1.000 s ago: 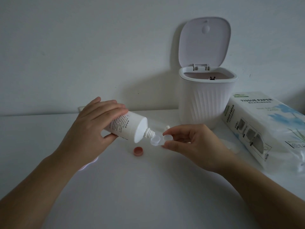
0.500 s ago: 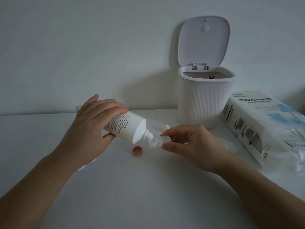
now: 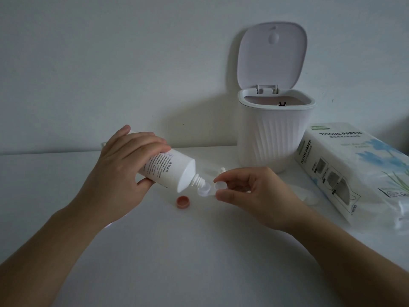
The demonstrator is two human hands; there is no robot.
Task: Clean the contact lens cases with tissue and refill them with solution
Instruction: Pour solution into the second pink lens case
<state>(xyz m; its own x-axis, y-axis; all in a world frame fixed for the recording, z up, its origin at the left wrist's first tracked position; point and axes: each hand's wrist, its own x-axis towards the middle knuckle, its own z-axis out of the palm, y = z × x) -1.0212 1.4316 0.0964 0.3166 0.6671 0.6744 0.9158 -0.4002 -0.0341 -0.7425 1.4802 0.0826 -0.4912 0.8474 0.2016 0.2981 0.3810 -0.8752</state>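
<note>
Head view: a white solution bottle (image 3: 168, 168) is held tipped by the left hand (image 3: 124, 171), the fingers wrapped over its upper side and the thumb pressed under its body, so that the bare nozzle points down into the open well of a translucent contact lens case (image 3: 210, 189). The case is pinched at its other well between the thumb and forefinger of the right hand (image 3: 254, 193), just above the white tabletop (image 3: 199, 262), near its far edge and roughly midway along it. The bottle is judged to be soft-walled plastic that yields under a squeeze, so the flow is governed by grip pressure at mid-body, where it is already held. The case is judged very light, stiff and smooth, and slippery once wetted; it is best taken by the rim of the well not being filled, and kept level so that nothing is spilled. A reddish cap (image 3: 183, 201) lies on the tabletop just below the nozzle. Towards the far right corner a ribbed white bin (image 3: 274, 138) stands with its lid raised, and a tissue paper pack (image 3: 354, 171) lies beside it.
</note>
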